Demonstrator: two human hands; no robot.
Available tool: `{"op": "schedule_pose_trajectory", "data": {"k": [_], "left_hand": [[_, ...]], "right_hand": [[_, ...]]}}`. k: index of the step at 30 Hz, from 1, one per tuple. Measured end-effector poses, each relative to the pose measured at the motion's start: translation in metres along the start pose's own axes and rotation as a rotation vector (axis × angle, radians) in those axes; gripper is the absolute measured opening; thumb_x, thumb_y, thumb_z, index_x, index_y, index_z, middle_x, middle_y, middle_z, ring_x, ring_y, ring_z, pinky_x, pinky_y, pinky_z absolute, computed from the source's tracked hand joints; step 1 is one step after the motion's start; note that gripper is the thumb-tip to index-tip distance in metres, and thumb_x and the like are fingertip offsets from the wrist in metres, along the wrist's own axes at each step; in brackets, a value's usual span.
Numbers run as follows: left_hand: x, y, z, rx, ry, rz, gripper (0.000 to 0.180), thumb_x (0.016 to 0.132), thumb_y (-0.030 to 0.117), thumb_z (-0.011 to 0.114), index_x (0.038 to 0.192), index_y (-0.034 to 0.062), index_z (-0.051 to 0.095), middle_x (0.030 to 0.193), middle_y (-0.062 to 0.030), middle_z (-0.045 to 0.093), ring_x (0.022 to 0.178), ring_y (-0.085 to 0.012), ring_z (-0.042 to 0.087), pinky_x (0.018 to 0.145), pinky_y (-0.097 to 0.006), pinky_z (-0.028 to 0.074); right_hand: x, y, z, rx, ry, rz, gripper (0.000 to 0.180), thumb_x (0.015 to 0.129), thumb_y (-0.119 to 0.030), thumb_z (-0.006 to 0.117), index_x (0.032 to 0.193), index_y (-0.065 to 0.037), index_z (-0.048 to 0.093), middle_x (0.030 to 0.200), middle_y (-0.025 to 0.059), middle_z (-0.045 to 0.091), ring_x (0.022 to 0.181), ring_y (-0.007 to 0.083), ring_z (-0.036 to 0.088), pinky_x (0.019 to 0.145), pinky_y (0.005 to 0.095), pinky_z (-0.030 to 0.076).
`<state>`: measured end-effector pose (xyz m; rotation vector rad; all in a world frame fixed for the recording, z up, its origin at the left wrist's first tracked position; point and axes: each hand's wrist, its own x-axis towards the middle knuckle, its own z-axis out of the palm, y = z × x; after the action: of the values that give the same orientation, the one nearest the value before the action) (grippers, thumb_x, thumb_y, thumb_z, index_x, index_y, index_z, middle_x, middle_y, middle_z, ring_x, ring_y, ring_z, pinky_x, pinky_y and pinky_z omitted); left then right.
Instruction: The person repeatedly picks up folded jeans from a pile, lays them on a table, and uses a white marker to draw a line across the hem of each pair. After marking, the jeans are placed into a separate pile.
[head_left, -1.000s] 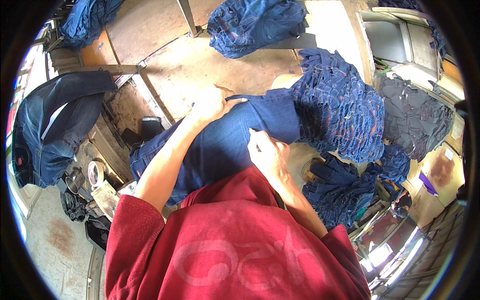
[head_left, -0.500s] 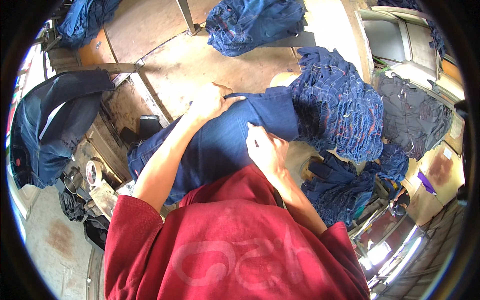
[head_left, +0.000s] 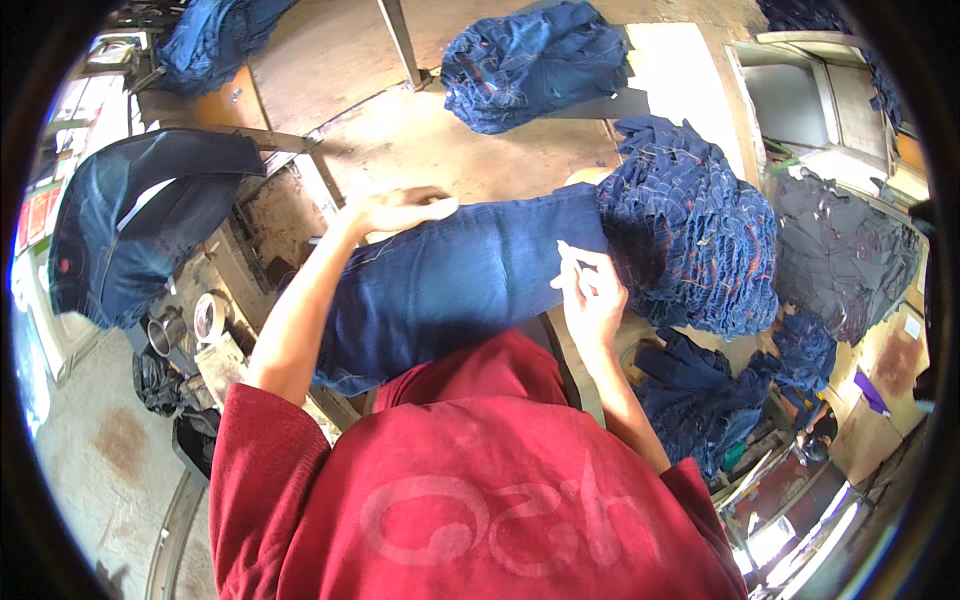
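Head view: denim cloth (head_left: 450, 275) just left of the denim pile (head_left: 700, 240); left hand (head_left: 396, 211), farther left of the pile, loosely open, so cloth might slip if tugged; right hand (head_left: 596, 297), nearer the pile, grip cannot be told

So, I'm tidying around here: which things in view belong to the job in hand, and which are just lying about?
In the work:
blue denim piece, left hand at its far edge, right hand near its right end
probably the denim stack beside it

Apparently just lying about:
tape roll
purple item
crumpled black plastic
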<state>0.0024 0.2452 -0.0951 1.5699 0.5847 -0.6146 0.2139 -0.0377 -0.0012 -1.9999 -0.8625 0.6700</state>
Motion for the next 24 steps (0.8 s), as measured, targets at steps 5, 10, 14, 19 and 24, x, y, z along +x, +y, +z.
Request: {"op": "schedule_pose_trajectory", "data": {"k": [5, 10, 14, 19, 24], "left_hand": [[-0.095, -0.052, -0.005, 0.185, -0.141, -0.113, 0.097, 0.091, 0.067, 0.080, 0.159, 0.0048, 0.051, 0.157, -0.0196, 0.060, 0.143, -0.0282, 0.058, 0.117, -0.043, 0.048], [-0.124, -0.064, 0.012, -0.094, 0.086, 0.069, 0.051, 0.095, 0.045, 0.086, 0.113, -0.0025, 0.081, 0.097, -0.0109, 0.083, 0.086, -0.0144, 0.070, 0.083, -0.037, 0.057], [-0.122, -0.073, 0.013, -0.055, 0.261, 0.208, 0.037, 0.100, 0.032, 0.082, 0.108, -0.0032, 0.080, 0.091, -0.0155, 0.080, 0.082, -0.0156, 0.070, 0.081, -0.038, 0.057], [-0.118, -0.087, 0.006, 0.202, 0.434, 0.518, 0.028, 0.098, 0.026, 0.082, 0.106, -0.0005, 0.079, 0.091, -0.0213, 0.076, 0.083, -0.0361, 0.071, 0.076, -0.042, 0.054], [-0.118, -0.094, 0.002, -0.081, 0.183, 0.316, 0.036, 0.092, 0.026, 0.088, 0.111, -0.0027, 0.079, 0.096, -0.0108, 0.082, 0.085, -0.0157, 0.069, 0.079, -0.038, 0.056]], "right_hand": [[-0.022, -0.023, 0.010, 0.038, -0.082, -0.009, 0.016, 0.104, -0.003, 0.071, 0.118, 0.004, 0.069, 0.107, 0.0141, 0.084, 0.080, 0.0088, 0.077, 0.067, 0.0268, 0.060], [-0.047, -0.062, 0.073, -0.056, -0.160, -0.192, 0.013, 0.096, -0.005, 0.079, 0.109, -0.005, 0.076, 0.097, 0.0124, 0.084, 0.072, 0.0158, 0.080, 0.061, 0.0297, 0.061], [-0.068, -0.085, 0.146, -0.240, -0.180, -0.346, 0.019, 0.093, -0.008, 0.076, 0.110, -0.015, 0.077, 0.078, 0.0048, 0.078, 0.059, 0.0211, 0.074, 0.055, 0.0358, 0.059], [-0.081, -0.093, 0.202, -0.352, -0.179, -0.391, 0.007, 0.094, -0.009, 0.074, 0.096, -0.014, 0.069, 0.063, 0.0039, 0.068, 0.050, 0.0203, 0.068, 0.048, 0.0362, 0.055], [-0.091, -0.098, 0.208, -0.324, -0.140, -0.345, 0.010, 0.095, -0.010, 0.074, 0.092, -0.014, 0.066, 0.060, 0.0039, 0.065, 0.049, 0.0207, 0.067, 0.046, 0.0370, 0.053]]}}
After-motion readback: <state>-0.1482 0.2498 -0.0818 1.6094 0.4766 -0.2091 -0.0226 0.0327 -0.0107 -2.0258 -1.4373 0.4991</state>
